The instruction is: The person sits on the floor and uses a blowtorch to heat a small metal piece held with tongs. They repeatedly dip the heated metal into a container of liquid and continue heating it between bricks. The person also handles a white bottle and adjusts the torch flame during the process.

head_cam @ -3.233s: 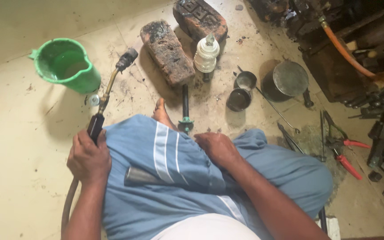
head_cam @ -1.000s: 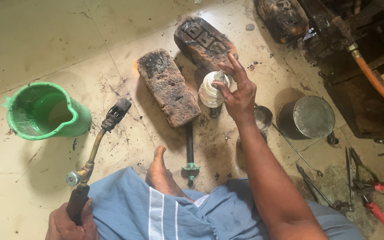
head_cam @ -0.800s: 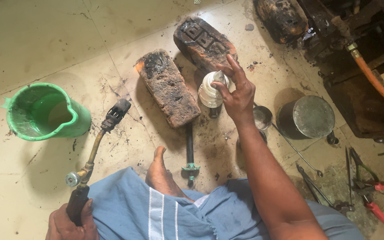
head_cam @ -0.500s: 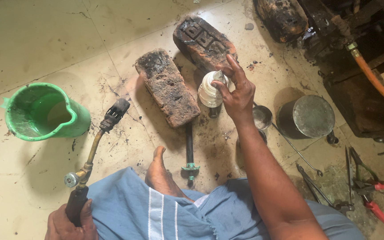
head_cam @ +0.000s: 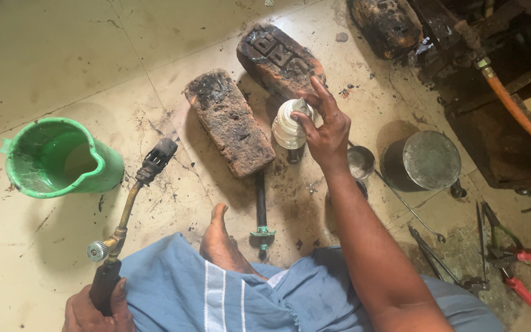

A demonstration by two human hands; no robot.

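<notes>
Nearest me, at lower left, my left hand (head_cam: 96, 307) is wrapped around the dark handle of a brass gas torch (head_cam: 127, 215), nozzle pointing far toward a green plastic jug (head_cam: 62, 158). Farther right, my right hand (head_cam: 324, 132) clasps a small clear ribbed bottle (head_cam: 289, 126), seemingly standing just beside two charred bricks (head_cam: 228, 123).
</notes>
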